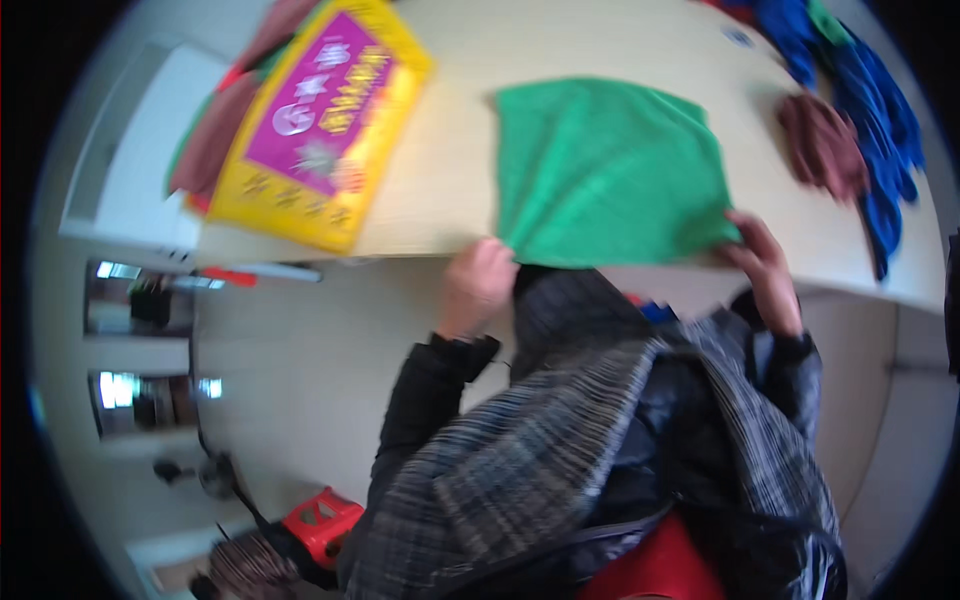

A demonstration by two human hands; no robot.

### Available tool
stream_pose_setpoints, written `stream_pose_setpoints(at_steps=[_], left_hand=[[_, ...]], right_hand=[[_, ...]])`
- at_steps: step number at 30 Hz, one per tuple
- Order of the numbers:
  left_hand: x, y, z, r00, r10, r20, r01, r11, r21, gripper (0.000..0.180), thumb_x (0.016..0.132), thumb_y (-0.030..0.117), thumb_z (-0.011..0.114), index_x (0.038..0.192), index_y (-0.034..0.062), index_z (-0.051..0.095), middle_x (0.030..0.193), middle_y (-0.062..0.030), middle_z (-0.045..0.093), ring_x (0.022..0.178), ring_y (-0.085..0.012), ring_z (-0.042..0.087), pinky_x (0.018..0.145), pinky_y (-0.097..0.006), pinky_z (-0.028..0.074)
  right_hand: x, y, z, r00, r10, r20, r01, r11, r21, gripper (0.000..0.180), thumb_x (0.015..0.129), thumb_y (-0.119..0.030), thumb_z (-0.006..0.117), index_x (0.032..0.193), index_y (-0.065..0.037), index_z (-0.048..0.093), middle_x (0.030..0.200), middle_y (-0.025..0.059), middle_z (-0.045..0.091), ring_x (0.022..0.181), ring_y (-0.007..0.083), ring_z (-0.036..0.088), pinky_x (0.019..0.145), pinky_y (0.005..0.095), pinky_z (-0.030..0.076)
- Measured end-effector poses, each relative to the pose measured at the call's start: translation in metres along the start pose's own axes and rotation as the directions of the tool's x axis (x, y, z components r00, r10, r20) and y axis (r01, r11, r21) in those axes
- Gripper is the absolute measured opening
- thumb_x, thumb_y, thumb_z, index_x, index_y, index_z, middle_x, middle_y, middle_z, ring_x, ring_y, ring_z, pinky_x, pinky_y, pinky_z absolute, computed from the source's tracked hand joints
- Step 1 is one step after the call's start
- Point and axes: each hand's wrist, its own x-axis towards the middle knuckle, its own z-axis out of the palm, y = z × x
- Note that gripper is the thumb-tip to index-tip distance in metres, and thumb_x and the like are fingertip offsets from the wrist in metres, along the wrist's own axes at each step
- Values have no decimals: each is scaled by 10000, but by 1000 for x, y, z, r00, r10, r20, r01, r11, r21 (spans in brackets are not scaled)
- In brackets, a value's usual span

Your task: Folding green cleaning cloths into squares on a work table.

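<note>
The green cloth (605, 170) lay spread flat on the pale table (460, 170), its near edge reaching the table's front rim just in front of me. My left hand (475, 285) had its fingers curled shut on the cloth's near left corner, and my right hand (765, 265) pinched the near right corner, fingers closed on the fabric at the table's edge. To the left of the cloth, well apart from it, lay a flat rectangular package (320, 120), yellow round its border with a magenta panel in the middle carrying pale lettering and a small picture; it rested tilted on a stack of folded cloths (215, 135) in brownish red and green. To the right of the green cloth sat a crumpled maroon cloth (822, 145), and just beyond it a heap of blue cloths (880, 130) ran along the table's far right side.
</note>
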Motion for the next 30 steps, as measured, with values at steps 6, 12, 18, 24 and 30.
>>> stream_pose_setpoints(at_steps=[6,12,18,24,30], left_hand=[[-3,3,8,997,67,45,-72,992,105,188,810,122,699,961,24,645,978,-98,622,902,-263,637,759,-376,530],[-4,-1,10,998,-30,-46,26,996,-88,107,846,65,656,922,20,596,955,-99,595,846,-275,636,744,-380,528],[18,-9,3,981,-150,-121,114,958,-263,126,864,33,636,973,31,574,942,-112,589,806,-316,626,703,-419,521],[92,-23,-50,960,-160,-230,97,960,-263,134,885,39,606,990,47,523,909,-152,564,817,-368,613,684,-470,496],[191,-36,-145,866,-41,-499,-126,947,-296,153,895,-13,581,1029,57,557,910,-158,587,850,-338,638,754,-399,511]], right_hand=[[8,34,-34,984,-135,-117,104,965,-240,340,911,23,544,1243,-30,598,1132,22,614,1001,123,590,895,264,479],[34,42,-40,956,-285,-65,267,943,-201,309,918,91,501,1176,-28,619,1055,4,609,906,88,551,791,228,462],[51,27,-48,944,-328,-33,299,893,-335,268,930,98,517,1137,-35,624,1006,-12,575,853,81,525,751,222,449],[54,-61,-48,857,-514,-40,424,747,-512,220,964,42,554,1151,-49,624,997,-1,570,882,99,537,783,237,454],[50,-185,-61,683,-729,44,573,498,-651,211,1026,-141,597,1213,-44,617,1131,60,606,1060,173,602,924,301,479]])
